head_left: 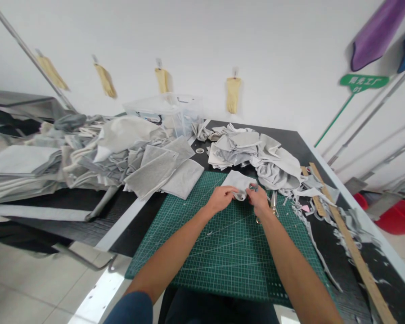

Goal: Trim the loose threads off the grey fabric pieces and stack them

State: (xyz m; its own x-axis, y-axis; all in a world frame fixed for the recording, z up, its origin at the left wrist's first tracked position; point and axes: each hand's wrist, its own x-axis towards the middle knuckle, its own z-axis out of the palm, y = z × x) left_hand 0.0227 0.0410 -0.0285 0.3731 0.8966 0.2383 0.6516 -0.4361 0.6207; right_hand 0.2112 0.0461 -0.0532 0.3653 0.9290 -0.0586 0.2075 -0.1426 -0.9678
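Observation:
A light grey piece of cloth (239, 181) lies near the far edge of the green cutting mat (219, 252), its near edge bunched up. My left hand (223, 198) pinches that edge from the left, fingers closed. My right hand (258, 198) is closed at the cloth's right corner. A small blue-grey item (253, 186) shows at its fingertips; I cannot make out what it is. Scissors (273, 200) with gold-coloured handles lie on the mat beside my right wrist, partly hidden by my forearm.
Heaped grey cloth (276, 157) sits beyond the mat, with more stacks (121, 148) to the left. A clear plastic box (185, 117) and a tape roll (200, 150) are at the back. Wooden strips (351, 247) and scraps (315, 189) lie right, near a red bucket (396, 218).

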